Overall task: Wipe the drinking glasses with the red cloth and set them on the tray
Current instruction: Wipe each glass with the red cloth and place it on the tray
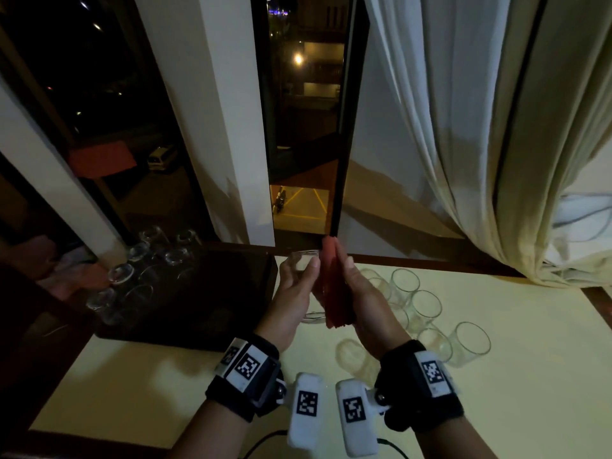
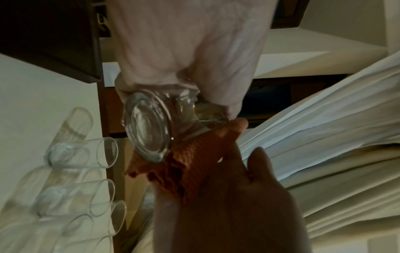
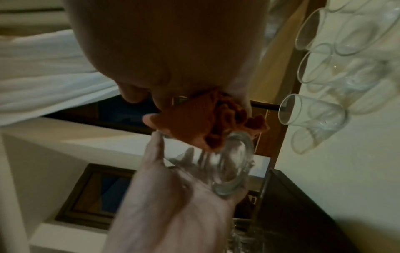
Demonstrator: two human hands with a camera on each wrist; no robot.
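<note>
Your red cloth [image 1: 335,286] shows a waffle-like woven texture in the wrist views, closer to rust-orange in the dim light. The glass [image 2: 149,130] you hold is clear and colourless, like the glasses at 3 o'clock [image 1: 427,309] on the pale cream desk [image 1: 496,392]. The tray [image 1: 198,299] at 9 o'clock is very dark, nearly black. Your wristbands [image 1: 245,376] are black with white blocks bearing black-and-white square codes. At 1 o'clock the curtain [image 1: 480,127] is off-white.

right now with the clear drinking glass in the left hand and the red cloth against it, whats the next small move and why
Probably turn the clear drinking glass a little in the left hand so the folded red cloth, pressed to its side by the right hand, reaches unwiped wall. It is held above the table, not yet on the dark tray.
</note>
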